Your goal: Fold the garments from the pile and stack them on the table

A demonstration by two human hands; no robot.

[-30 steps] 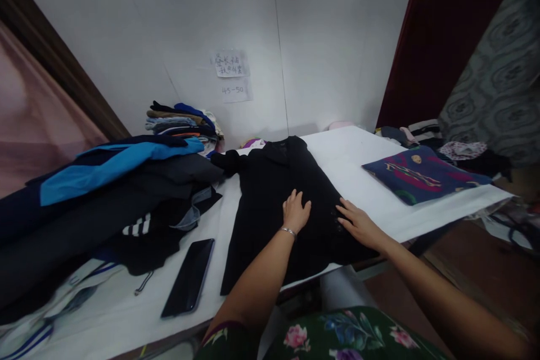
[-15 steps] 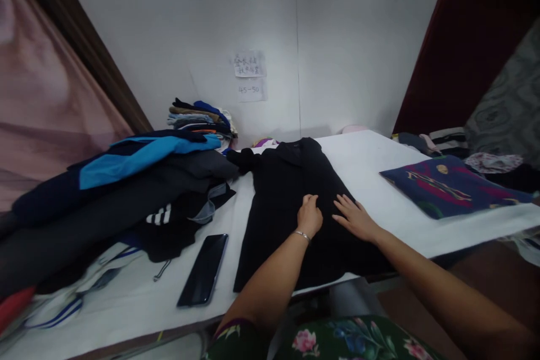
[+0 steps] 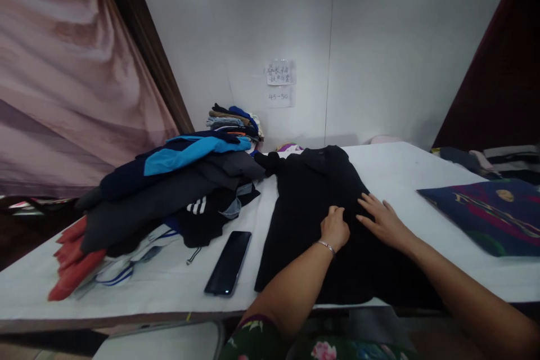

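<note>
A black collared top (image 3: pixel 295 225) lies spread on the white-covered table, its collar at the far end. One sleeve bunches out to the left near the shoulder. My left hand (image 3: pixel 335 229) is closed on the middle of its front, fingers curled as if pinching the cloth; the fingertips are partly hidden. To the right of it, my right hand (image 3: pixel 385 221) rests flat on the same top with fingers spread, holding nothing.
A heap of clothes (image 3: pixel 169 202) covers the left side, with a folded stack (image 3: pixel 232 121) behind it. Between heap and top lies a black phone (image 3: pixel 228 263). A dark patterned folded cloth (image 3: pixel 485 214) sits right. Paper notes (image 3: pixel 280 83) hang on the wall.
The view has turned left, so everything appears shifted right and more of the clothes heap shows. My hands remain at about the same places on the black top.
</note>
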